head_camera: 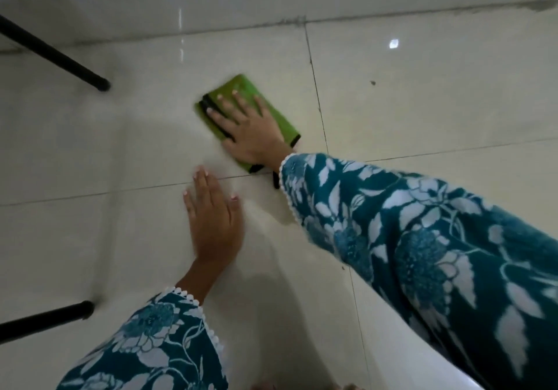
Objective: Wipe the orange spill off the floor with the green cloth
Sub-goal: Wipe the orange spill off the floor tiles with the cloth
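— Teal floral-print sleeves (422,254) fill the foreground above the glossy cream tiled floor (422,94). Where's the cloth?

— The folded green microfibre cloth with black trim (241,88) lies flat under the right hand (250,130), its grip released, palm pressing down; long axis runs toward the wall. No orange spill shows.

— Obstacles?

— The left hand (214,223), flat and empty, braces nearby; black metal furniture legs (60,54) stand well left.

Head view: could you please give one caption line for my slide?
Right hand presses a folded green cloth flat on the tiled floor; left hand rests beside it; no orange spill visible.
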